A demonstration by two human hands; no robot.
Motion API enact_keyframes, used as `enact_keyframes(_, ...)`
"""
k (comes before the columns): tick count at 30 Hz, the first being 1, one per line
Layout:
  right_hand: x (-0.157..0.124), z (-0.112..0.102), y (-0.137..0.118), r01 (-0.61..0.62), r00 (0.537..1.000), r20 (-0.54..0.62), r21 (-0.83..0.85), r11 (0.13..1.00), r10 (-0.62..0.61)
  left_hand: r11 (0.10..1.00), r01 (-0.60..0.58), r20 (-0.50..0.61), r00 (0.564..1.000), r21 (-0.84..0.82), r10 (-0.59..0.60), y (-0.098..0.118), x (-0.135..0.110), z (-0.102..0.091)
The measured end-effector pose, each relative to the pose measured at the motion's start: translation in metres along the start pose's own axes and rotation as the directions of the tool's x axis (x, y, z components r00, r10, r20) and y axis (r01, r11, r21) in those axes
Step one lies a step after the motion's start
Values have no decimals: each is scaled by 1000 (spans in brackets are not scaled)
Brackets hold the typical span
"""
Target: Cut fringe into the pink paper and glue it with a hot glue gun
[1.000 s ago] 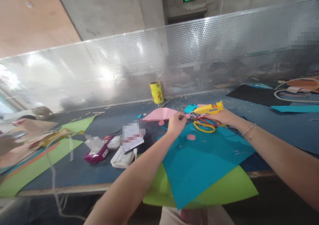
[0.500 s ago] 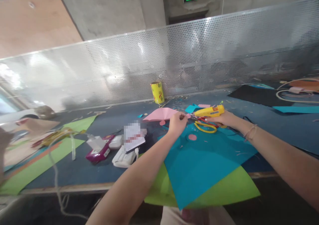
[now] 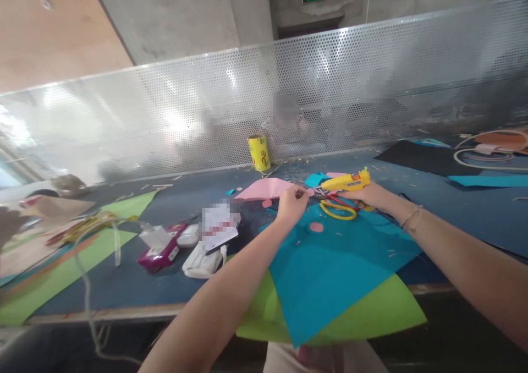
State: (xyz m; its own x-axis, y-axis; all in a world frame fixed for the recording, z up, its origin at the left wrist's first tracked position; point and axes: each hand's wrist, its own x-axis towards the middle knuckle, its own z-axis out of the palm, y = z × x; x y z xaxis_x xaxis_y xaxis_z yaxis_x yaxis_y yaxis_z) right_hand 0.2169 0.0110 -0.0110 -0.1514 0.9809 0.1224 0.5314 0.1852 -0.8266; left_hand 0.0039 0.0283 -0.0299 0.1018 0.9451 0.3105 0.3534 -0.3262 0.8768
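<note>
My left hand is closed in a pinch on a small pink paper disc. My right hand grips a yellow glue gun, its nozzle pointing left at the disc; whether they touch is unclear. Below the gun lie scissors with yellow and red handles. A blue sheet lies over a green sheet, both reaching past the table's front edge. One pink paper circle rests on the blue sheet. Behind my left hand is a folded pink sheet, with another pink circle near it.
Left of my forearm are a purple power strip, a white charger and a blurred phone-like item. A yellow roll stands before the perforated metal screen. Coloured sheets and a cable lie far left; black paper lies right.
The camera view has shifted slightly, moving the scene a little left. Both hands keep the same hold and nearly the same position.
</note>
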Motion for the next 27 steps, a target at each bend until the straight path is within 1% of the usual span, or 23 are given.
enact_keyframes(6, 3, 1, -3, -27, 1000, -12, -68, 997, 27, 1000, 5, 13, 1000, 7, -5, -2, 0, 1)
enact_keyframes(9, 2, 0, -5, 8, 1000, -18, -70, 998, -10, 1000, -3, 10, 1000, 15, 2, -5, 2, 1)
enact_keyframes(11, 0, -1, -7, 43, 999, 11, -47, 998, -43, 999, -26, -3, 1000, 47, 26, -7, 4, 1)
enact_keyframes(14, -2, -2, -9, 24, 999, 32, -51, 998, -23, 992, -37, -1, 999, 120, 38, -11, 7, 0)
enact_keyframes(16, -2, -1, -9, -9, 1000, 10, -74, 997, 9, 988, -15, 59, 998, 154, 6, -14, 7, -1)
enact_keyframes(18, -2, -1, -10, -44, 999, -12, -87, 995, 43, 984, 18, 153, 987, 178, -46, -17, 6, 0)
enact_keyframes(20, -1, -2, -10, -74, 997, -25, -101, 992, 72, 975, 52, 242, 965, 214, -105, -18, 5, 0)
enact_keyframes(22, -2, -4, -10, -55, 998, -5, -111, 992, 55, 966, 62, 312, 940, 252, -142, -16, 3, 0)
enact_keyframes(25, -4, -10, -10, 3, 998, 70, -96, 995, 3, 956, 41, 390, 907, 291, -158, -11, 2, -1)
enact_keyframes(27, -5, -13, -10, -2, 997, 71, -84, 996, 8, 935, -12, 401, 905, 353, -139, -8, 1, -2)
